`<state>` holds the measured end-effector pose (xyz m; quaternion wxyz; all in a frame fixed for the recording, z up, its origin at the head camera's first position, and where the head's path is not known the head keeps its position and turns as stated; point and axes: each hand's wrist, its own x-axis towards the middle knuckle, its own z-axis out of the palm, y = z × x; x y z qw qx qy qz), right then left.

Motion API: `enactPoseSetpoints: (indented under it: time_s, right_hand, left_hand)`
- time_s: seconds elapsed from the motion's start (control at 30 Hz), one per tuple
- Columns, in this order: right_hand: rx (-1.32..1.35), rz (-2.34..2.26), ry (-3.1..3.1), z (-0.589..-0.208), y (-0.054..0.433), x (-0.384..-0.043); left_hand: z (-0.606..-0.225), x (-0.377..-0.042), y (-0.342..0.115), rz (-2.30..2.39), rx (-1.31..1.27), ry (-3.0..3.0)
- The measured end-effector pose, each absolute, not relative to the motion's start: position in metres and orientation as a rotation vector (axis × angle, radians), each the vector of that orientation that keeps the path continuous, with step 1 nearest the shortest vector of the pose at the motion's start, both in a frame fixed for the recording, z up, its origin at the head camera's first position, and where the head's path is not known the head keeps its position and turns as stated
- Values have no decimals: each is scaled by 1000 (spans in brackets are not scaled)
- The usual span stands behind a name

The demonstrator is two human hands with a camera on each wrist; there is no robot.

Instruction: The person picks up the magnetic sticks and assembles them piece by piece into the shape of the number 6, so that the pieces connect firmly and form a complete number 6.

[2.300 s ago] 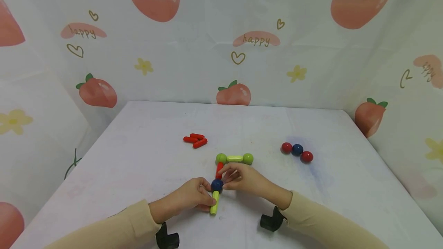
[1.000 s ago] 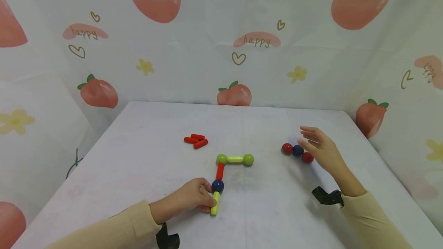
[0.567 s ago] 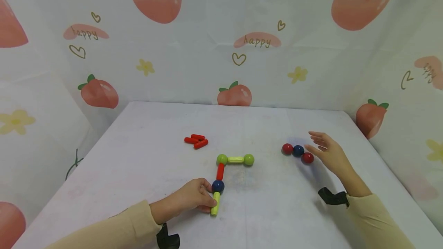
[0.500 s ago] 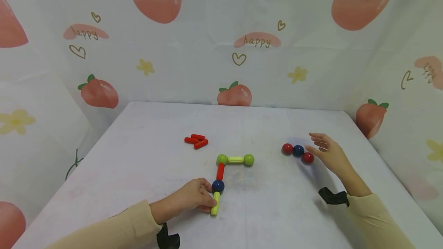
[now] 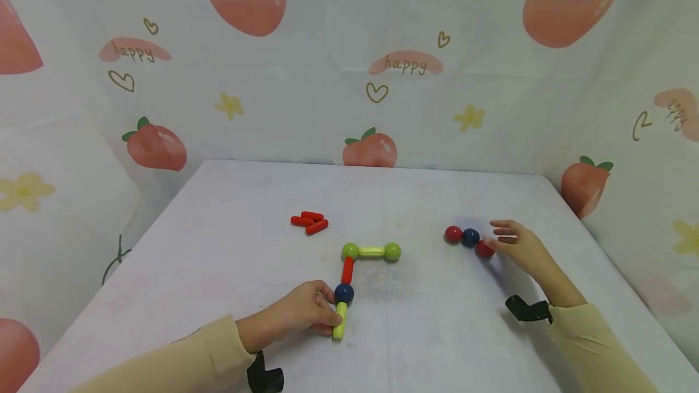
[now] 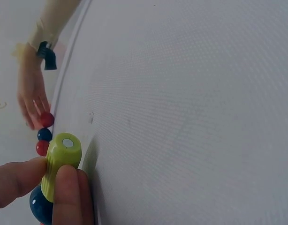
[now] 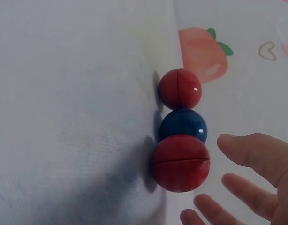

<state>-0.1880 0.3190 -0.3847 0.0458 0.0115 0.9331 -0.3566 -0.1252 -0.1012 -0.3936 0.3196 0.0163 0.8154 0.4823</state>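
L hand [image 5: 303, 308] pinches lime rod [image 5: 340, 323], near end of chain [image 5: 347, 270] on bench [image 5: 431, 332]. R hand [image 5: 522, 251]: fingers [image 7: 249, 194] wide, by near red ball [image 5: 483, 250], contact unclear. Poss. trouble: clumsy nudge sends ball rolling; L tug parts chain at navy ball [image 5: 344, 293].

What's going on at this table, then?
A person's left hand pinches a yellow-green rod, one end against a blue ball. From there run a red rod, a green ball, a second yellow-green rod and another green ball. The right hand, gripping nothing, is at the nearest red ball in a row of three balls. Three loose red rods lie farther back.
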Motion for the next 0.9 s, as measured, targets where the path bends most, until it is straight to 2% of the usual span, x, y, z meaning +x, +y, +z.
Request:
enactPoseSetpoints:
  time_s: [0.9]
  right_hand:
    - [6, -991, 2768, -393, 320, -188]
  left_hand:
    - [-393, -125, -101, 1282, 32, 2133]
